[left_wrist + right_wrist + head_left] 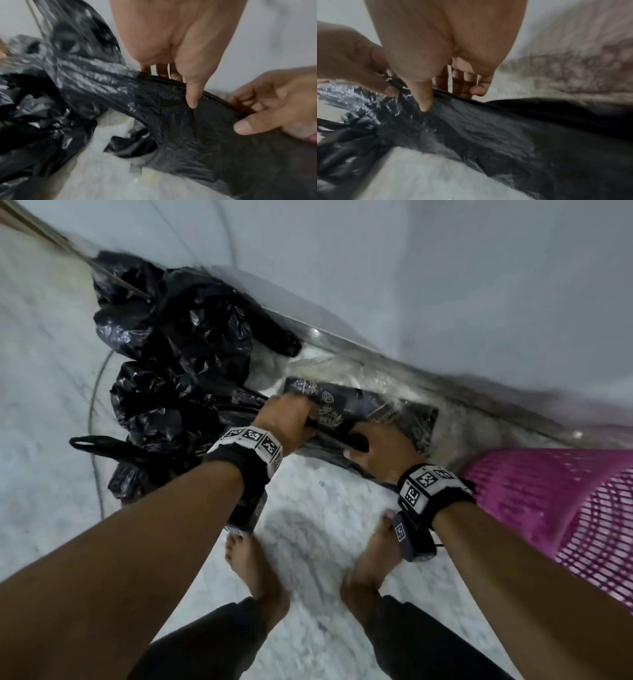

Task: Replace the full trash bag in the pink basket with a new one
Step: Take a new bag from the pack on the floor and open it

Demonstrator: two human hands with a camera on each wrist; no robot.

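My left hand (298, 421) and right hand (368, 445) both pinch the top edge of a new black trash bag (330, 436), thumbs in front and fingers behind. The left wrist view shows my left hand (181, 86) on the bag (197, 132) with the right hand (267, 108) beside it. In the right wrist view the right hand (440, 94) nips the same film (488, 132). The full black trash bag (178, 347) lies crumpled on the floor at the left. The pink basket (565, 508) stands at the right edge; its inside is out of sight.
A clear-wrapped pack of black bags (373, 405) lies on the floor by the wall, just beyond my hands. A white wall with a grey skirting (445, 378) runs diagonally behind it. My bare feet (253, 573) stand on pale marble floor. A thin cable (94, 419) curves at left.
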